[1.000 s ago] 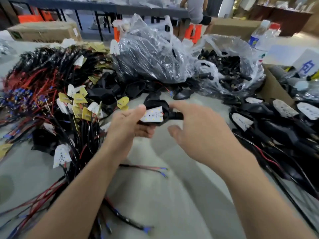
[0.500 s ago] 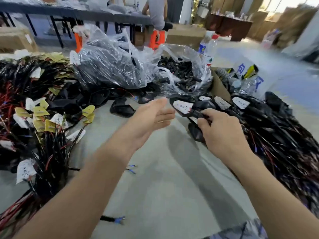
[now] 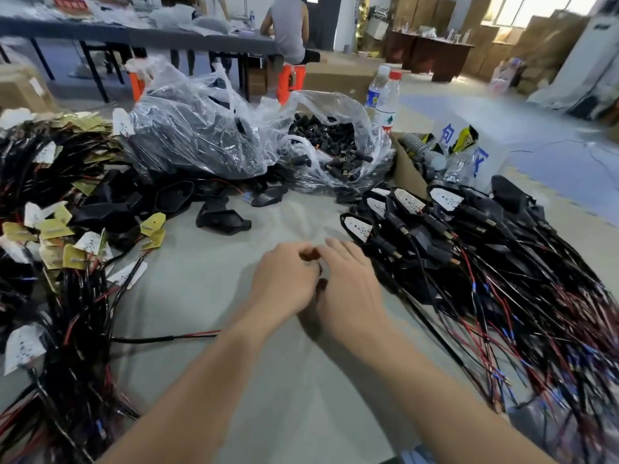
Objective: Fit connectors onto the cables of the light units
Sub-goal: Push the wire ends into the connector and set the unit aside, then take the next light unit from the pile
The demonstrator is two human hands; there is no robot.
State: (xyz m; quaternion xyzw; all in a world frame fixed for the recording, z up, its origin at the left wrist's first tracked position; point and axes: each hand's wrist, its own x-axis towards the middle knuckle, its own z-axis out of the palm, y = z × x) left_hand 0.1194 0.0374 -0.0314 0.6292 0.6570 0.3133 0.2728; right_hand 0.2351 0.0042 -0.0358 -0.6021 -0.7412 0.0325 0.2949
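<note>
My left hand (image 3: 284, 279) and my right hand (image 3: 348, 289) meet over the grey table (image 3: 268, 396), fingertips touching. The left fingers are loosely curled, the right ones relaxed, and I see nothing in either. Just right of my right hand lies a heap of black light units (image 3: 402, 216) with white LED boards, their red and black cables (image 3: 536, 313) trailing toward me. An open clear bag of black connectors (image 3: 335, 145) stands at the back. On the left lies a tangle of cabled LED boards (image 3: 67, 236).
A bigger clear bag of black housings (image 3: 201, 139) sits behind, with loose housings (image 3: 222, 219) in front of it. Two water bottles (image 3: 385, 95) and a cardboard box (image 3: 408, 172) stand at the back right. One loose cable (image 3: 160, 338) lies left of my forearm. A person sits at a far table.
My left hand let go of the light unit, my right hand laid it on the right heap, and both hands have come back together at the table's middle.
</note>
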